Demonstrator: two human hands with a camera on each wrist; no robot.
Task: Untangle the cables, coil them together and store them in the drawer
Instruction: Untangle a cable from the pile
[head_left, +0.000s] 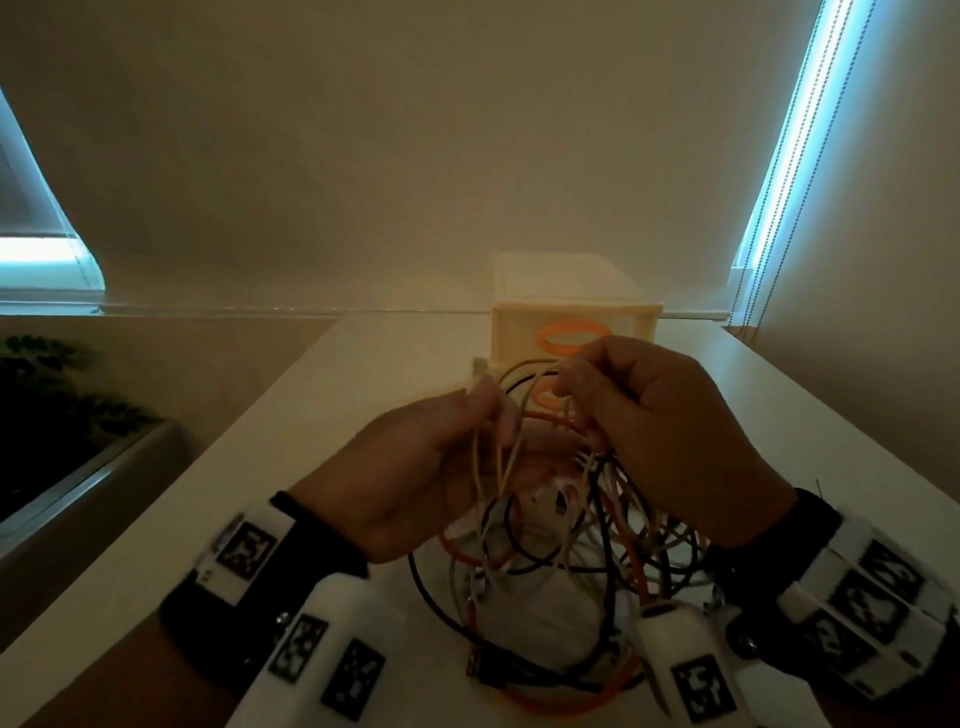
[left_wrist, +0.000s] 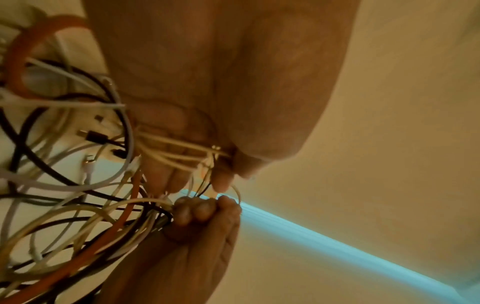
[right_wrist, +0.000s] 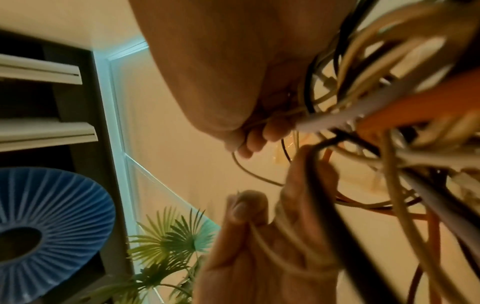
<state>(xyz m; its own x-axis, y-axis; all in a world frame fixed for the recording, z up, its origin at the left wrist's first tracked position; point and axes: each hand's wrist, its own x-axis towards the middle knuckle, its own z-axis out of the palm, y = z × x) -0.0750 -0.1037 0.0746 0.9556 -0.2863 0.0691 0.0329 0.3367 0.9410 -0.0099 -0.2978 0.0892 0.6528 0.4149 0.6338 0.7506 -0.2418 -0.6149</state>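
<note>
Left hand (head_left: 415, 467) pinches a few thin cream strands between thumb and fingertips, lifted clear of the white table (head_left: 311, 415), while the right hand (head_left: 660, 436), just beside it, has its fingers curled round other strands of the same cable tangle (head_left: 561, 551). Most of that tangle (black, white, cream and orange leads, with a black USB plug (head_left: 475, 670) showing at its near edge) hangs from the two hands and spills onto the table in front of the person. By my reading the untangling step is in hand and only begun: no lead lies free and nothing is coiled. The next move probably calls for drawing the cream strand out through its loops gently, since a hard pull would likely cinch the knot. Behind the hands stands the small cream drawer unit (head_left: 571, 291) with orange ring handles; the hands partly hide its front, so I cannot tell whether a drawer is open, nor what it holds.
</note>
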